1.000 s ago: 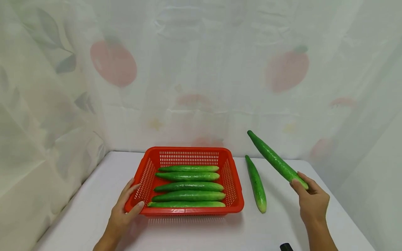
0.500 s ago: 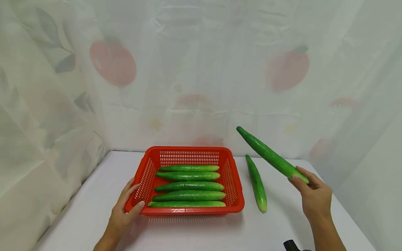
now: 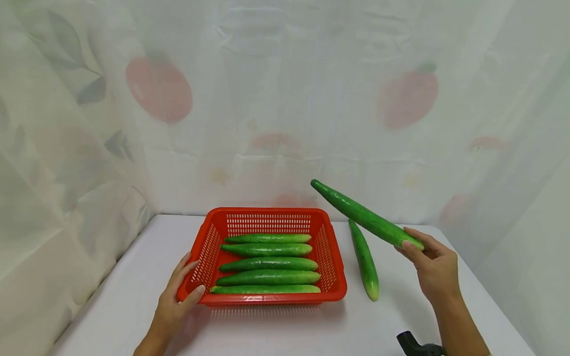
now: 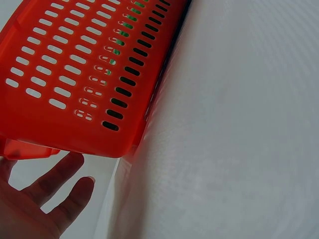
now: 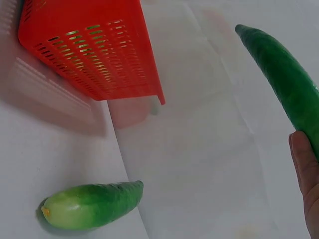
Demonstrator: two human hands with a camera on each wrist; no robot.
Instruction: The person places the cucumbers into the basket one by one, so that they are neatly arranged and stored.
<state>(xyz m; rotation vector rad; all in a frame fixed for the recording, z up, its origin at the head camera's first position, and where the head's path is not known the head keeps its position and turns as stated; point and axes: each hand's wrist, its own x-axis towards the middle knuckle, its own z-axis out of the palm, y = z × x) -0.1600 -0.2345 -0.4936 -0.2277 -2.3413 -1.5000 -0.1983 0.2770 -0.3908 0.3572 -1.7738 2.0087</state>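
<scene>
My right hand [image 3: 434, 264] grips a long green cucumber [image 3: 362, 215] by its paler end. The cucumber is raised above the table, slanting up and left, its dark tip near the basket's back right corner in the head view. My left hand [image 3: 171, 301] holds the front left corner of a red plastic basket [image 3: 276, 298], thumb and a finger over the rim. Two more fingers [image 4: 55, 179] show outside the basket in the left wrist view. Several cucumbers [image 3: 269, 264] lie crosswise in a row inside it. Another cucumber [image 3: 365, 262] lies on the table right of the basket.
A white table [image 3: 267, 336] carries the basket. Behind it hangs a pale curtain [image 3: 285, 99] with faded fruit prints, and similar sheets close off both sides. A black object [image 3: 416, 346] shows at the bottom right, by the right forearm.
My right hand has carried the raised cucumber leftward, its tip now further toward the basket and the cucumber lying flatter. The left hand and basket stay in place.
</scene>
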